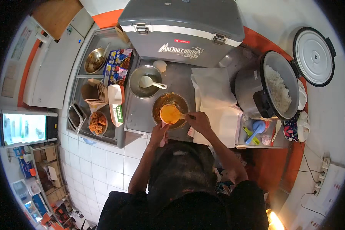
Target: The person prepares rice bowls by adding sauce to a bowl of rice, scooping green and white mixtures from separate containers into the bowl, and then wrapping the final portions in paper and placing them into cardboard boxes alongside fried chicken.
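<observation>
My left hand [159,135] is closed round the pinkish handle of a round scoop [170,114]. Orange sauce fills the scoop, which is held above the near part of a metal mixing bowl [183,100] smeared with the same sauce. From the right, my right hand [198,122] grips a thin utensil whose tip reaches the scoop's rim; it looks like a spoon, but its end is hidden. Just behind on the left, a second metal bowl [136,90] holds a white rice paddle [151,82].
Sheets of wrapping paper [214,115] lie at the right, before a large rice cooker [253,86] with rice inside. Behind stands a grey cooler box [180,34]. Left are fried chicken in a bowl [98,123], paper boxes [94,92] and packets [117,67]. A blue spoon [258,127] lies right.
</observation>
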### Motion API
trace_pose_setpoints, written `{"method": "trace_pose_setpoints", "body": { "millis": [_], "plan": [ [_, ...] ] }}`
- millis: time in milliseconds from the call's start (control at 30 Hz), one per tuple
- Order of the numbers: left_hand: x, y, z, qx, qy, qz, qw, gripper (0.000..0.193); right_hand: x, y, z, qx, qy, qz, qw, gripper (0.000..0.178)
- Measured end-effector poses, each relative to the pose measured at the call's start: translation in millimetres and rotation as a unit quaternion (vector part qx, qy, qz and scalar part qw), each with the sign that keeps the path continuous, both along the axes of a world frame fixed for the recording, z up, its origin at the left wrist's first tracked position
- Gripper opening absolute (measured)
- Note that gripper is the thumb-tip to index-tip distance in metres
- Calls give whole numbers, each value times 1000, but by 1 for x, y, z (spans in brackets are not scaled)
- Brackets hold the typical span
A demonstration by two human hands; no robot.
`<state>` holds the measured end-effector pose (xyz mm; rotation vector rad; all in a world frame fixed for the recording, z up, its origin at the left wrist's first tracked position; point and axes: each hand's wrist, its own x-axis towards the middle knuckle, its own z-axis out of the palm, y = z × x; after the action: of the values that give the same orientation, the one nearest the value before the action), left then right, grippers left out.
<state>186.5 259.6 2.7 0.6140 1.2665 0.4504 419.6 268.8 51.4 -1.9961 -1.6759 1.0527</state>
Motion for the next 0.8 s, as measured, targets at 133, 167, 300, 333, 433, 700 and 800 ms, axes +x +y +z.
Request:
{"method": "trace_pose_setpoints", "body": {
  "millis": [133, 167, 300, 333, 433, 700, 800],
  "plan": [
    [4, 0, 3, 29, -39, 6, 999, 23, -3, 1, -17, 12, 6, -9, 1000, 35],
    [1, -5, -8, 23, -55, 14, 998, 23, 1, 0, -16, -1, 64, -20, 998, 35],
    [3, -8, -19, -8, -99, 78, 992, 21, 9, -3, -28, 36, 51, 51, 997, 36],
    [1, -7, -20, -5, -101, 75, 992, 21, 11, 5, -20, 39, 50, 48, 997, 36],
    [-12, -20, -17, 60, -47, 116, 990, 18, 24, 35, -16, 51, 111, -68, 990, 33],
    [-29, -58, -2, 143, -1, 185, 972, 20, 80, 34, -34, 269, 25, 30, 962, 43],
    [-20, -63, 12, 143, -18, 215, 966, 19, 134, -5, -61, 249, -263, -32, 932, 55]
  ]
}}
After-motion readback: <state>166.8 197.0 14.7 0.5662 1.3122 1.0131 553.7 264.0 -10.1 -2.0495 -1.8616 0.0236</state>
